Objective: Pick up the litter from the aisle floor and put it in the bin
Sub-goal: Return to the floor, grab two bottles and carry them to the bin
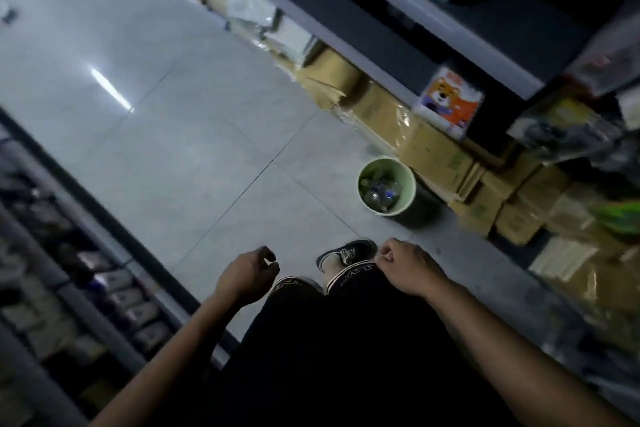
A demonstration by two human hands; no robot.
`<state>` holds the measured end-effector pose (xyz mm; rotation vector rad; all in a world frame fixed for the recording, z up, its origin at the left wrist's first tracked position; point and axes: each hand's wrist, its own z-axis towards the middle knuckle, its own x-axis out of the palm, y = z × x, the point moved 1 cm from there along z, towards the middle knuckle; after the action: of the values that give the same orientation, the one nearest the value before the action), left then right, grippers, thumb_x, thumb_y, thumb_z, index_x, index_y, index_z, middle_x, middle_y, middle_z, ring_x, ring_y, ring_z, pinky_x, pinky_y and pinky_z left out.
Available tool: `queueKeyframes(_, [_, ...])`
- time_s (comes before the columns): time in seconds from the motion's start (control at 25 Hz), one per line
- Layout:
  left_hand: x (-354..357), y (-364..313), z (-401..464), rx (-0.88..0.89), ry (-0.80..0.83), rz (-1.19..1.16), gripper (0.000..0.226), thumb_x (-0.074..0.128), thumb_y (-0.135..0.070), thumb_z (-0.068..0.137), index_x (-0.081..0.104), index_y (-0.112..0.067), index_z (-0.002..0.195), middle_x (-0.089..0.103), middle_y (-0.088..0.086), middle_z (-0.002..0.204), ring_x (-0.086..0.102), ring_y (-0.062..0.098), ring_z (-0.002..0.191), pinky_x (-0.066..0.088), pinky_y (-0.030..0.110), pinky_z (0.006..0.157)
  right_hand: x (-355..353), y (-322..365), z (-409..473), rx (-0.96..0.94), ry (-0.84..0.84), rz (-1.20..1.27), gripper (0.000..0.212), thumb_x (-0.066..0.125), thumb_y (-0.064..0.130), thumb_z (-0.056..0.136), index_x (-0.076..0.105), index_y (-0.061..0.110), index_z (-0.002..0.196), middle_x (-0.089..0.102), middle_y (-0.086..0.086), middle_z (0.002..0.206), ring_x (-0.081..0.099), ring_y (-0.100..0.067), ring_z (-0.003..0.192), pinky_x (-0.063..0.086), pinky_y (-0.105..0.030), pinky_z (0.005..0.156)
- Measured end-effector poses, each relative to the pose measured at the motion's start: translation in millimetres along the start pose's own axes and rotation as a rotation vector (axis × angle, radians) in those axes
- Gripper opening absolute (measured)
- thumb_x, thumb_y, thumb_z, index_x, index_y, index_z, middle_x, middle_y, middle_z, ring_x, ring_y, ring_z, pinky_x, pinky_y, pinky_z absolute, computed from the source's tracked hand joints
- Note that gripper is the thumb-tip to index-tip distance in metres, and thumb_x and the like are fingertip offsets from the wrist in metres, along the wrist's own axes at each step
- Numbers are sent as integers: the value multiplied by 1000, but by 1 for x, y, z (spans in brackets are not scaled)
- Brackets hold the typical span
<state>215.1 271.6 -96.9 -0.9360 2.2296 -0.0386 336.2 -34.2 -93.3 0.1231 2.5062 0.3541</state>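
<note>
Hanging loosely curled: left hand (247, 272) | right hand (405, 263) | near bin (407, 184)

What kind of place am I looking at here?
Most likely a shop aisle. Shelving with packaged goods lines one side of a tiled floor. On the other side, cardboard cartons are stacked under shelves beside a green bin, and a cartoon-printed packet hangs there.
</note>
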Motion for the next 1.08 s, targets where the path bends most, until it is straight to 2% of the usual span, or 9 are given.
queueKeyframes(0.2, [45,61,-71,-214,-90,-257,27,56,-40,93,67,-25,113,76,0,109,68,25,102,51,33,82,10,62,-10,-191,102,-240,30,54,47,94,63,24,113,71,-6,120,63,-28,114,48,-35,93])
queueKeyframes(0.44, [73,90,-134,-370,-220,-508,26,52,-44,93,66,-28,108,74,-4,101,68,20,93,55,35,82,19,121,-13,-392,167,-451,31,56,43,95,65,21,114,71,-8,121,64,-28,114,49,-35,93])
queueKeyframes(0.6, [69,87,-140,-434,-274,-557,29,50,-47,94,65,-29,111,73,-7,101,67,17,90,57,37,81,12,136,-4,-480,191,-523,31,55,43,96,65,22,116,71,-6,118,65,-28,109,51,-36,91])
queueKeyframes(0.76, [69,82,-142,-509,-248,-593,29,50,-50,95,64,-31,113,72,-8,102,67,16,90,57,38,83,-4,156,22,-594,194,-592,38,53,48,94,63,23,120,71,-4,116,66,-28,106,53,-39,88])
queueKeyframes(1.08, [61,110,-136,-675,-336,-768,23,54,-44,96,67,-30,110,73,-8,102,67,11,88,57,34,79,-29,292,80,-735,181,-694,44,49,48,96,61,22,128,71,0,112,64,-25,103,53,-40,86])
